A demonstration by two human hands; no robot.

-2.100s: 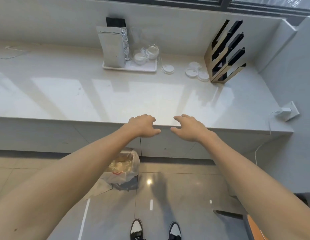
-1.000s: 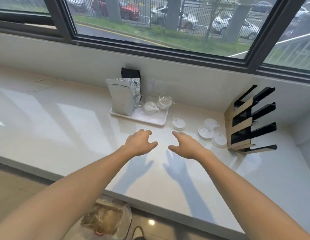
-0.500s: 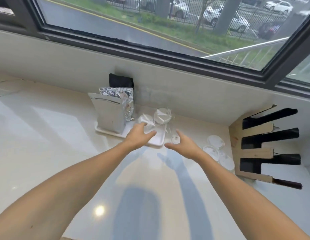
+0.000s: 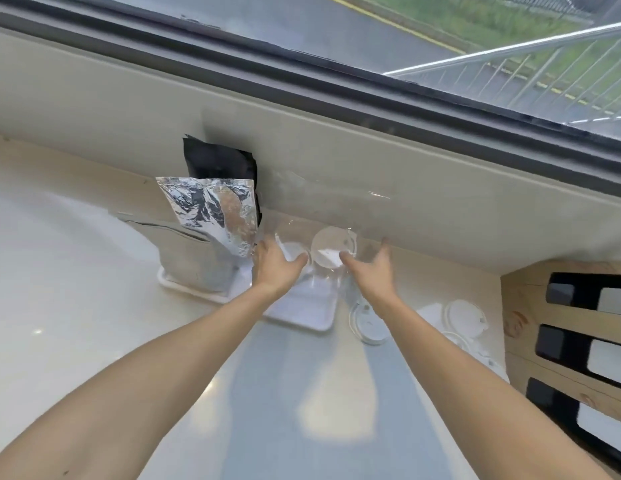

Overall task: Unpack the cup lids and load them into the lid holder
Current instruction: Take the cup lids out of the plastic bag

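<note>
Both bare forearms reach up from the lower corners of the frame and meet near its centre. The left hand (image 4: 274, 268) is spread with fingers straight, its thumb pointing right, over the left part of a clear plastic bag of white cup lids (image 4: 331, 251); whether the palm actually touches the wrapping cannot be told. The right hand (image 4: 369, 271) is likewise spread and relaxed, thumb pointing left toward the bag and fingers lifted beside its right edge. The two hands are apart, with the wrapped lids between and just beyond the thumbs, and neither hand clamps anything.

Nearest the viewer lies the glossy pale stone counter (image 4: 94, 323). Under the wrists sits a flat white rectangular tray (image 4: 309, 317), on which the bag rests. Just right of the tray, under the right wrist, lies one loose round white cup lid (image 4: 369, 329), and further right lie a few more loose white lids (image 4: 463, 315), near the wooden lid holder with black slots (image 4: 551, 317) at the right edge of the frame.

On the left end of the tray stands a grey zip pouch (image 4: 191, 258), with a crinkled silver foil bag (image 4: 212, 206) behind it and a black pouch (image 4: 219, 161) leaning on the beige wall. A dark window frame (image 4: 302, 74) crosses the top of the frame.
</note>
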